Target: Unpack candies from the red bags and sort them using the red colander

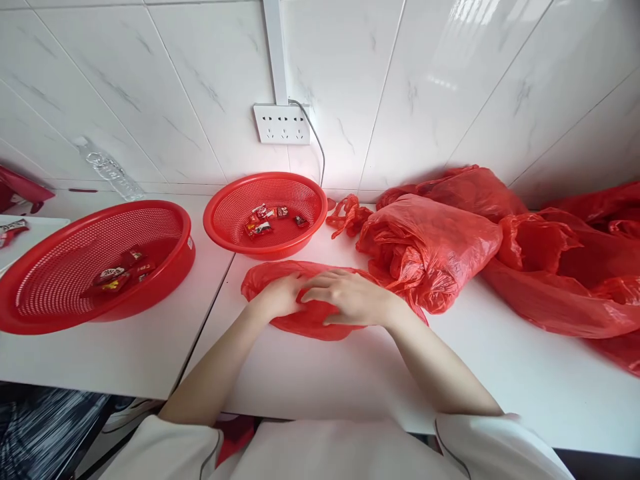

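Head view: a white table [300, 387] stands against a wall of pale tiles [210, 80] with grey veins, and the tiles shine at the upper right. The middle basket [270, 251], red and perforated, is on this table near the wall, with several small wrapped packets [261, 229] inside. Above this basket, a white socket panel [283, 137] is fixed to the tiles; a cable [320, 143] hangs from it, and a straight conduit [275, 53] rises over it. To the left of the basket are a larger red basket [50, 267], also with packets, and behind that one a clear bottle [111, 170], which leans. A dark seam in the tabletop begins near the basket and runs toward the front.

Just in front of the middle basket lies a flat red bag [313, 321]. Both hands are on it: the right hand [353, 297] has its fingers spread and curved, while the left hand [281, 294] is partly covered, so I cannot tell whether it pinches the plastic. To the right of the basket are a folded red bundle [435, 233] and, farther, loose red bags [550, 300].
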Available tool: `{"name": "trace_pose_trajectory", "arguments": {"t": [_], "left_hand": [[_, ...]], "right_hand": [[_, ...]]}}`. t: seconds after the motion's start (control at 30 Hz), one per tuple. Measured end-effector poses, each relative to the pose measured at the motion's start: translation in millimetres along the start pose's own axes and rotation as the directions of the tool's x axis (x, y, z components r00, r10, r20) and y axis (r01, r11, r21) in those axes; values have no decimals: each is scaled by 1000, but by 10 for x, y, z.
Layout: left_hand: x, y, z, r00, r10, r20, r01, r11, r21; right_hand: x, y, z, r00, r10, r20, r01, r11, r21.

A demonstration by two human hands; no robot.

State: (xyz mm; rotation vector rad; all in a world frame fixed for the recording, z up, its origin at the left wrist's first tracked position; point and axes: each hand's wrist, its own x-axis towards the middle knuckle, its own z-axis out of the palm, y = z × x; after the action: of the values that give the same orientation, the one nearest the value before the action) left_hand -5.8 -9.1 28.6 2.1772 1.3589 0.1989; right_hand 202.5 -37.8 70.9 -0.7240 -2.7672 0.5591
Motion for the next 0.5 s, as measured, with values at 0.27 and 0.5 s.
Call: {"name": "trace_pose_trajectory", "arguments": {"t": [0.27, 0.5], "left_hand": [[-7, -419, -89, 989, 45, 140, 14, 921, -390], [-3, -564, -71, 958, -275, 80, 168, 313, -935]], "right_hand": [[-61, 984, 401, 919, 327, 221, -349, 934, 71], [-26, 690, 170, 979, 189, 71, -199, 963, 182]]}}
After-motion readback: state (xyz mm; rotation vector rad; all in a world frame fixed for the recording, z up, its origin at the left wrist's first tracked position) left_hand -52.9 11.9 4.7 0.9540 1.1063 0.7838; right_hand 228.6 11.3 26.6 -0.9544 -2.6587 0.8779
